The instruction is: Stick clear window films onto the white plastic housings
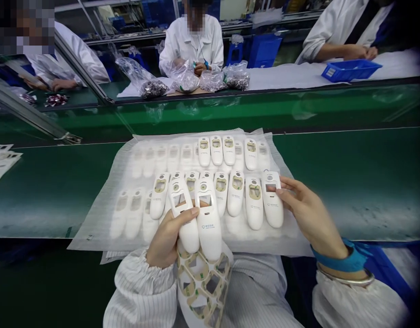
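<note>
My left hand point(169, 234) is closed on two white plastic device housings side by side, a front one point(210, 234) with a blue "ease" print and a tilted one point(185, 218) to its left. Each has a window near the top. Below them hangs a sheet of die-cut adhesive pieces point(203, 284); whether my fingers also grip it is hidden. At the right, my right hand point(309, 212) pinches the edge of another white housing point(273, 207) between thumb and fingers. More white housings point(254, 209), with tan frames around their windows, lie in rows on white foam sheeting point(94, 223).
Under the sheeting runs a green work surface point(350, 173). Perforated white sheets point(3, 161) lie at far left. Across the raised green ledge, co-workers in white coats point(215, 43) sit near plastic bags of small parts point(153, 87) and a blue tray point(350, 70). A metal post point(80, 68) slants at left.
</note>
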{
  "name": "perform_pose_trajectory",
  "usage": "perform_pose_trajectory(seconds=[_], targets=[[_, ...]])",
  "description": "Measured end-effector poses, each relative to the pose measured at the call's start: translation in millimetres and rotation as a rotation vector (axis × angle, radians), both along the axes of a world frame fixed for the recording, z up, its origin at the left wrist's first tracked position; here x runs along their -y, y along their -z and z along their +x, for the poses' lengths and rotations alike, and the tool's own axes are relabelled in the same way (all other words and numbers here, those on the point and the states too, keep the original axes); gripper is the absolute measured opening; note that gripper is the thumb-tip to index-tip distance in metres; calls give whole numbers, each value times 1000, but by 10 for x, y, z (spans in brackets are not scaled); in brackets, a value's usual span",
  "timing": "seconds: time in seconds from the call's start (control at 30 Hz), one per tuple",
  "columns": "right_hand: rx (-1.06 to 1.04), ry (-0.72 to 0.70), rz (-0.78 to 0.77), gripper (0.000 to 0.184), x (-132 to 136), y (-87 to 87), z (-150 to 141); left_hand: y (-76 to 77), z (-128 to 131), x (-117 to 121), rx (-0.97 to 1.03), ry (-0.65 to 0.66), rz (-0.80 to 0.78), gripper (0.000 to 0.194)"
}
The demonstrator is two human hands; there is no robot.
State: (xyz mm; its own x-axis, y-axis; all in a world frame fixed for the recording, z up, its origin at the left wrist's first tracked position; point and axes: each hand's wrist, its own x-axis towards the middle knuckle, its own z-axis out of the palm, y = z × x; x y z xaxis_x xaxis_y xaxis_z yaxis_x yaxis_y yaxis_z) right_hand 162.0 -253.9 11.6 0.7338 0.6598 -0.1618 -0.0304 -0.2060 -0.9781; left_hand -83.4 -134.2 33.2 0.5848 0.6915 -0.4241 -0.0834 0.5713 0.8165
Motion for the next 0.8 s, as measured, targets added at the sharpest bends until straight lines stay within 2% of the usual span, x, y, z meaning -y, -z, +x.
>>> perform_pose_trajectory(seconds=[0.07, 0.13, 0.2, 0.27, 0.33, 0.47, 0.53, 0.7, 0.8], targets=[[185, -5, -51, 49, 44, 120, 57, -9, 8, 10, -4, 19, 4, 29], [502, -7, -158, 50, 92, 196, 105, -7, 19, 21, -3, 36, 9, 27], [810, -19, -245, 45, 129, 194, 104, 2, 36, 36, 4, 44, 11, 26], [935, -50, -233, 40, 138, 113, 21, 9, 58, 57, 15, 47, 12, 25], [793, -137, -162, 37, 112, -11, -143, 5, 79, 85, 31, 56, 18, 24], [153, -535, -72, 44, -41, -224, -555, -33, 91, 137, 92, 106, 65, 20], [-64, -673, -29, 43, -150, -290, -712, -55, 59, 144, 112, 132, 74, 25], [-218, -800, -27, 27, -381, -409, -884, -117, -194, 65, 3, 75, 60, 59], [-217, -832, -101, 29, -453, -415, -915, -186, -464, -22, 37, 152, 123, 62]])
